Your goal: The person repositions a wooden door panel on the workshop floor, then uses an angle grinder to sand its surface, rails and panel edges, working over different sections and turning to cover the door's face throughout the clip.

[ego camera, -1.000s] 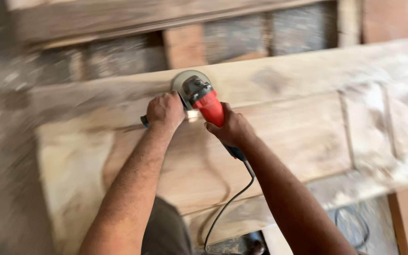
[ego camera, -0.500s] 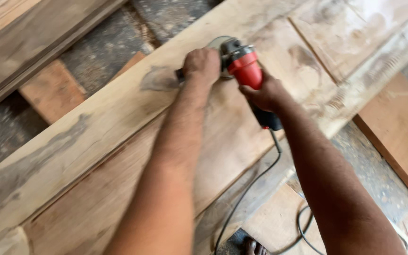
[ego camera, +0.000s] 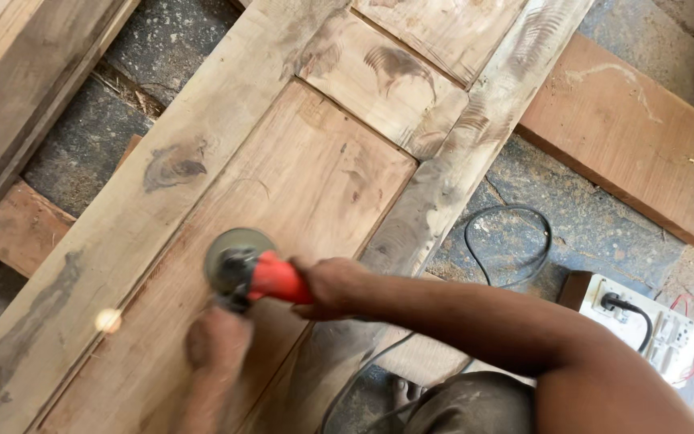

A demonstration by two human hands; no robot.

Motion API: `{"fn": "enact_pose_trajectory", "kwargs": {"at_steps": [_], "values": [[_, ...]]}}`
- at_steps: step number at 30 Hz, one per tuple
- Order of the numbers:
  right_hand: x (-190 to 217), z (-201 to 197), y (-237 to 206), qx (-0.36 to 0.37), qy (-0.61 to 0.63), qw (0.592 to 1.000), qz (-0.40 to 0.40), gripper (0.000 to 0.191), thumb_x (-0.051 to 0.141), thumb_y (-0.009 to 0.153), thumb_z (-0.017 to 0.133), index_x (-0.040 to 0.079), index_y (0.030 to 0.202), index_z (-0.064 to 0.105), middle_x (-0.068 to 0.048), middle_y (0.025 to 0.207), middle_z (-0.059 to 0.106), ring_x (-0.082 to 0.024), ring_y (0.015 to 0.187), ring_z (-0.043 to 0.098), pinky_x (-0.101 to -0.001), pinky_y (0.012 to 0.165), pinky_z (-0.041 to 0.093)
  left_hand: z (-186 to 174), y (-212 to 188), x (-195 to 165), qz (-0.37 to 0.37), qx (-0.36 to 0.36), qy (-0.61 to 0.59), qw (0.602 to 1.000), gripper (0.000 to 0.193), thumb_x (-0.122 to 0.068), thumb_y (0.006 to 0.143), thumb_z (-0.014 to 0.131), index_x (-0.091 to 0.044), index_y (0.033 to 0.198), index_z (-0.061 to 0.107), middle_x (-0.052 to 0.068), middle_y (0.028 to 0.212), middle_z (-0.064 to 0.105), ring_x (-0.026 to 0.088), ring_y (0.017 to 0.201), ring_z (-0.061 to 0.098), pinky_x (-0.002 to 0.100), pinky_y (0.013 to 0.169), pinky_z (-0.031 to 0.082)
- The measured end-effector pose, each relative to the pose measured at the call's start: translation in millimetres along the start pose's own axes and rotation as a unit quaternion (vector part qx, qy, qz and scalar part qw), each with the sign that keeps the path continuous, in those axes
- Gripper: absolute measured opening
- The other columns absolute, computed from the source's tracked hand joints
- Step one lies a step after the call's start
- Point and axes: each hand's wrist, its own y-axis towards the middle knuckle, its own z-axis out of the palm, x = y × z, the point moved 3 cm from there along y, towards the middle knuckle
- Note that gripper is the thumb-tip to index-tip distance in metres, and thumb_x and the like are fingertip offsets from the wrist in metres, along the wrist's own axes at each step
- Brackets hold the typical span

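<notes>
Rough grey floor (ego camera: pixel 588 233) under a wooden door (ego camera: pixel 299 177) laid flat.

The door (pale frame rails around darker inset panels) lies slantwise across the view, resting on a short block of wood (ego camera: pixel 10 229) at the left. A stack of planks (ego camera: pixel 18 72) lies in the upper left corner, and a broad reddish board (ego camera: pixel 636 137) lies on the floor to the right. A black cable (ego camera: pixel 516 241) loops over the bare floor near a white socket box (ego camera: pixel 652 329), set just beside it.
</notes>
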Motion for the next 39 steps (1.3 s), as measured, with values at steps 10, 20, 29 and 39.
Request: {"fn": "enact_pose_trajectory", "kwargs": {"at_steps": [10, 20, 29, 39], "values": [[-235.0, -54.8, -149.2, -0.260, 0.105, 0.920, 0.274, 0.086, 0.052, 0.078, 0.076, 0.007, 0.144, 0.045, -0.028, 0.104, 0.072, -0.043, 0.095, 0.073, -0.0499, 0.085, 0.058, 40.5, 1.3, -347.2, 0.381, 0.031, 0.019, 0.924, 0.016, -0.012, 0.087, 0.064, -0.008, 0.095, 0.077, 0.018, 0.104, 0.077, 0.035, 0.099, 0.074, 0.046, 0.081, 0.061], [-158.9, 45.7, -147.3, -0.263, 0.057, 0.957, 0.108, 0.091, 0.057, 0.078, 0.073, 0.008, 0.148, 0.042, -0.023, 0.078, 0.072, -0.043, 0.071, 0.072, -0.0536, 0.066, 0.058, 65.1, -67.2, -170.5, 0.252, 0.055, 0.035, 0.966, 0.022, -0.023, 0.089, 0.060, -0.006, 0.100, 0.068, 0.024, 0.091, 0.073, 0.043, 0.085, 0.073, 0.056, 0.076, 0.058], [-114.0, 103.2, -154.2, -0.014, 0.229, 0.973, -0.001, 0.089, 0.049, 0.087, 0.067, 0.013, 0.158, 0.027, -0.025, 0.113, 0.071, -0.040, 0.102, 0.069, -0.0496, 0.092, 0.052, 64.2, -133.8, -72.9, 0.098, 0.104, 0.030, 0.989, 0.044, -0.046, 0.085, 0.073, -0.006, 0.103, 0.067, 0.023, 0.092, 0.075, 0.042, 0.092, 0.072, 0.055, 0.081, 0.057], [-318.9, 44.0, -176.9, -0.094, 0.239, 0.940, 0.223, 0.081, 0.050, 0.086, 0.071, 0.006, 0.151, 0.053, -0.018, 0.116, 0.079, -0.027, 0.103, 0.076, -0.0427, 0.095, 0.057, 121.7, -125.1, -254.0, 0.247, 0.055, -0.148, 0.956, 0.031, -0.020, 0.099, 0.049, 0.002, 0.106, 0.069, 0.024, 0.089, 0.076, 0.038, 0.080, 0.077, 0.049, 0.066, 0.062]]}}
